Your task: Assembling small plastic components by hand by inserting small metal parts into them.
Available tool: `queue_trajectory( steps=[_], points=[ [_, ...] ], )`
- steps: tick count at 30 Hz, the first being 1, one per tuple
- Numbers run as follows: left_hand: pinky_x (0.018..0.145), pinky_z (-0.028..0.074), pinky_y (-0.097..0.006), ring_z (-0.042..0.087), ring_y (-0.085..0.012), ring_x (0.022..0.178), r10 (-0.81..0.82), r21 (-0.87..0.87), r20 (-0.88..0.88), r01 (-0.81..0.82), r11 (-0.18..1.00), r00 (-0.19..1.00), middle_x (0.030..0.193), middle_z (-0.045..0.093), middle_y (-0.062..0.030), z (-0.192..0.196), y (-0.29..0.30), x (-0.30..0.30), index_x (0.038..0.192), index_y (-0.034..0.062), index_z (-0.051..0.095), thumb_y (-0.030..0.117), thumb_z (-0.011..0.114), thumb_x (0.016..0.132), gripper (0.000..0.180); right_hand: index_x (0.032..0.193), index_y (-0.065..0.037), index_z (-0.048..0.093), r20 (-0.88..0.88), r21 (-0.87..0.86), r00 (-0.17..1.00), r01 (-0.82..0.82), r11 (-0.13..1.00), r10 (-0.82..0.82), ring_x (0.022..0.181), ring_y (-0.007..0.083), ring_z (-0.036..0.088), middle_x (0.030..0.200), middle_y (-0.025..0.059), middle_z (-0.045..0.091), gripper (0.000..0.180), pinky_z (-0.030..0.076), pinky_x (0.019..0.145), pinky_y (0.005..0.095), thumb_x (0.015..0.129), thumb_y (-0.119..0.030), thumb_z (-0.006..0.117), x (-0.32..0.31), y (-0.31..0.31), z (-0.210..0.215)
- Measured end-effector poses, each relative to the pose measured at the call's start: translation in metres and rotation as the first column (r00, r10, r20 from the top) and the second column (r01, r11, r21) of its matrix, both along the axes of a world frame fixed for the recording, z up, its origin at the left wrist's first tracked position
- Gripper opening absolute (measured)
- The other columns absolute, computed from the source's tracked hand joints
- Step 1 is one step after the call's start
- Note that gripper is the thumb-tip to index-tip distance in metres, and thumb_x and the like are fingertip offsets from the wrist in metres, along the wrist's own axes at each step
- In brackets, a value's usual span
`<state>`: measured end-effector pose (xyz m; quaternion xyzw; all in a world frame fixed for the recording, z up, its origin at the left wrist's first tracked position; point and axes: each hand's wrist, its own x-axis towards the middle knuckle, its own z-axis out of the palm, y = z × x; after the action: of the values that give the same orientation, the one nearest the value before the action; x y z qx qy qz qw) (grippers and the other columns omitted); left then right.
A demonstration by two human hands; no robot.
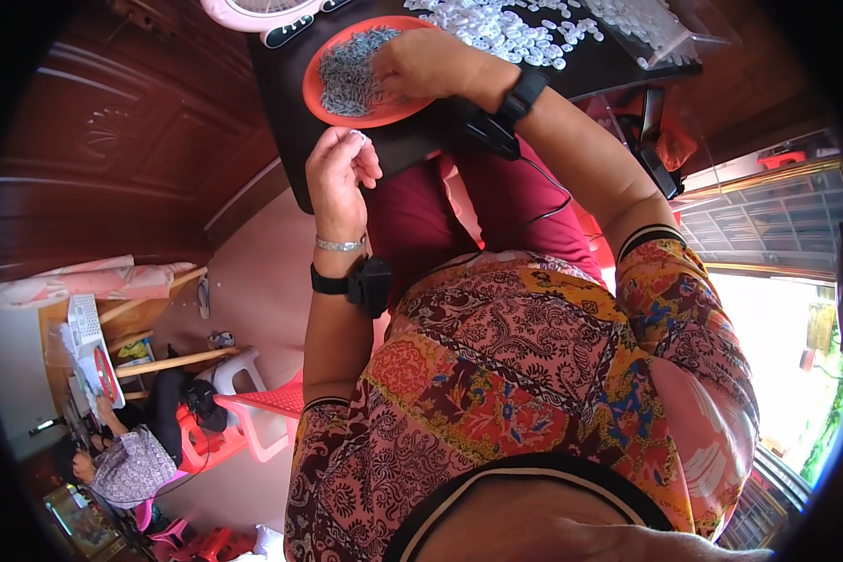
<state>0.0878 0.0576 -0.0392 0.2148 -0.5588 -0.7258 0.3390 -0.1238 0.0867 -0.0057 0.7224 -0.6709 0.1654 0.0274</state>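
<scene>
Orange plate [320, 101] on black table [286, 159], heaped with small grey metal pieces [348, 73]. Right hand [428, 64] curled, resting in pile, covering plate's right part. Left hand [340, 170] at table edge, fingertips pinched on tiny white piece [357, 137]. White plastic pieces [506, 28] scattered beyond. Pink fan [258, 11] behind plate. Seated person [126, 464] far left.
</scene>
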Motion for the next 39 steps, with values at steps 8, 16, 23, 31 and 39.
queue_trajectory(
  steps=[8,16,23,31,39],
  points=[
    [0.05,0.036,-0.02,0.049,-0.0086,0.055,-0.076,0.05,0.005,0.076,0.996,0.997,0.066,0.055,-0.0035,0.008,0.0,0.011,0.08,0.0033,0.053,0.015,0.046,0.09,0.017,0.084,-0.005,0.065,0.05,0.091,0.994,-0.105,0.99,0.101,0.079,0.0308,0.061,0.078,0.0098,0.064,0.017,0.049,0.07,0.0406,0.075,-0.019,0.062,0.007,0.003,0.009],
    [0.051,0.037,-0.021,0.05,-0.009,0.056,-0.144,0.143,0.067,0.133,0.981,0.987,0.067,0.055,-0.0037,0.011,-0.006,0.014,0.082,0.0034,0.054,0.015,0.047,0.09,0.016,0.077,-0.003,0.063,-0.153,0.07,0.973,-0.164,0.984,0.173,0.073,0.0352,0.061,0.073,0.0151,0.062,0.011,0.049,0.066,0.0451,0.071,-0.012,0.058,0.022,-0.006,0.005],
    [0.051,0.036,-0.021,0.049,-0.0095,0.055,-0.091,0.084,0.083,0.084,0.993,0.992,0.066,0.055,-0.0037,0.013,0.0,0.011,0.08,0.0032,0.054,0.015,0.046,0.09,0.017,0.076,-0.001,0.062,-0.074,0.097,0.985,-0.149,0.984,0.157,0.069,0.0371,0.061,0.067,0.0177,0.06,0.016,0.048,0.064,0.0461,0.068,-0.014,0.059,0.016,-0.012,0.008],
    [0.049,0.034,-0.021,0.048,-0.0099,0.053,-0.034,0.075,0.068,0.029,0.997,0.997,0.064,0.054,-0.0039,0.015,0.005,0.004,0.08,0.0038,0.054,0.018,0.046,0.089,0.019,0.081,0.0,0.059,0.265,-0.036,0.952,-0.15,0.988,0.155,0.067,0.0285,0.061,0.068,0.0141,0.059,0.016,0.048,0.062,0.0378,0.074,-0.014,0.061,-0.002,0.006,0.015],
    [0.048,0.034,-0.019,0.047,-0.0082,0.052,-0.06,0.05,0.038,0.058,0.997,0.997,0.065,0.054,-0.0032,0.036,0.014,-0.025,0.081,0.0031,0.055,0.016,0.048,0.09,0.017,0.106,0.001,0.063,0.893,-0.247,0.373,-0.065,0.967,0.253,0.083,0.0092,0.06,0.092,0.0029,0.065,0.018,0.049,0.076,0.0227,0.091,-0.006,0.057,-0.007,0.027,-0.003]
  ],
)
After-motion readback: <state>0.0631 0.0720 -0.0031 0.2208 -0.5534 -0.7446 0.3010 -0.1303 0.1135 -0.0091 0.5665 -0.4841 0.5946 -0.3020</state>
